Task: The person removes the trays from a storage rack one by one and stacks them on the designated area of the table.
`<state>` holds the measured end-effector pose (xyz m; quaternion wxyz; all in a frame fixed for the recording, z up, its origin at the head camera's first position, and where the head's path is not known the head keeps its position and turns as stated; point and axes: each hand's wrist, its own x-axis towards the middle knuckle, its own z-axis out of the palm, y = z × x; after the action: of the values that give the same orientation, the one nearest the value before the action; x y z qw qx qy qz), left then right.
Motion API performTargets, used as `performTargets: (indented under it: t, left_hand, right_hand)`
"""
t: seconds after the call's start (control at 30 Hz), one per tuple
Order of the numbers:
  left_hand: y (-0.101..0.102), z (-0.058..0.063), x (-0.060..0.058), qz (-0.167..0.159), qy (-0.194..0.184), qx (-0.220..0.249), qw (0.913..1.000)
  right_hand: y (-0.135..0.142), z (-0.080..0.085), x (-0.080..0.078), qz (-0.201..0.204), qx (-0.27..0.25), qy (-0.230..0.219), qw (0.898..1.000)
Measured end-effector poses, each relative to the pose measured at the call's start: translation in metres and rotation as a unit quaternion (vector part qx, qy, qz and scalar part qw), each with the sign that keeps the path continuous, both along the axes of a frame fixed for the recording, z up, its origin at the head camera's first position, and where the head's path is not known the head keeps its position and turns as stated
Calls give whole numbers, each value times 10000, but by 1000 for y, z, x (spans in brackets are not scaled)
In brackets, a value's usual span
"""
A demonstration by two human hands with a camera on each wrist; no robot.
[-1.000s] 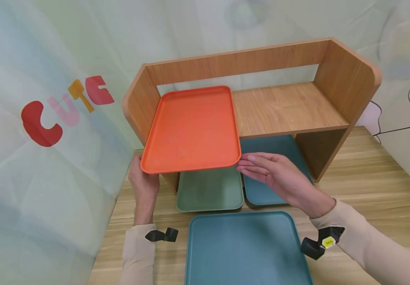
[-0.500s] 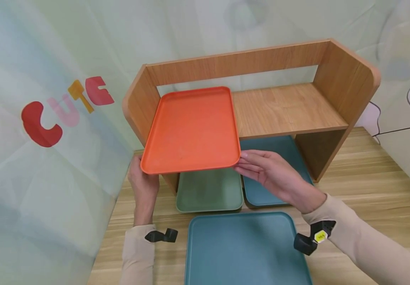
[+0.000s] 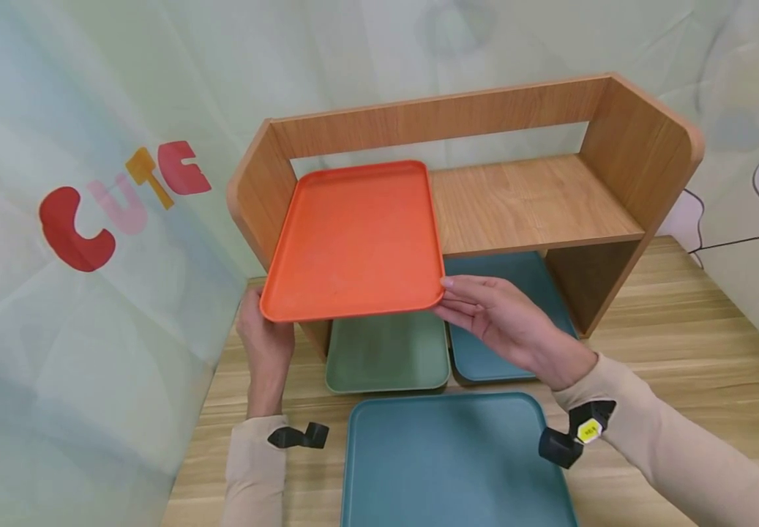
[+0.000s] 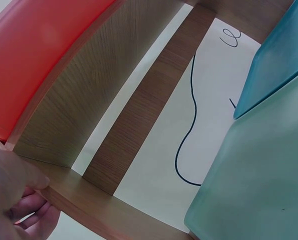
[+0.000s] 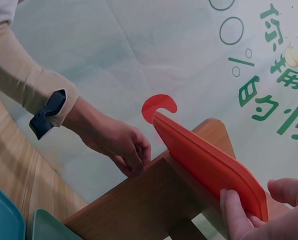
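An orange tray (image 3: 356, 241) lies on the left part of the upper board of a wooden shelf (image 3: 537, 205), its near end jutting past the board's front edge. My right hand (image 3: 504, 318) holds the tray's near right corner, thumb at the rim and fingers underneath. Below the tray's near left corner, my left hand (image 3: 266, 340) grips the front edge of the shelf's left side panel; the left wrist view shows its thumb and fingers (image 4: 36, 215) around that wood. In the right wrist view the orange tray (image 5: 209, 165) appears edge-on.
Under the upper board, a green tray (image 3: 389, 359) and a blue tray (image 3: 504, 351) lie side by side, partly sticking out. A larger blue tray (image 3: 451, 461) lies on the wooden table (image 3: 675, 307) in front. A printed cloth (image 3: 109, 351) hangs at the left and behind.
My right hand has moved slightly left and taken hold of the orange tray's near right corner. The left hand and the trays look unmoved.
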<state>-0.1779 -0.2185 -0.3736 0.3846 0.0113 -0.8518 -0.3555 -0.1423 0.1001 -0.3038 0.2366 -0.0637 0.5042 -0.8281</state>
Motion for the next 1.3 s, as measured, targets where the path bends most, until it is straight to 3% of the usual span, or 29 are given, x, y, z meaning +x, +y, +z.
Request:
performTargets:
  t: [0.53, 1.07, 1.3]
  left_hand:
    - [-1, 0, -2, -6, 73, -2, 10000]
    - [-1, -1, 0, 29, -114, 48, 9999]
    - [-1, -2, 2, -31, -372, 413, 9984]
  right_hand:
    - [-10, 1, 1, -369, -214, -148, 9990]
    - [-12, -4, 5, -697, -126, -81, 9975]
    - [-4, -4, 9, -922, -230, -107, 9954]
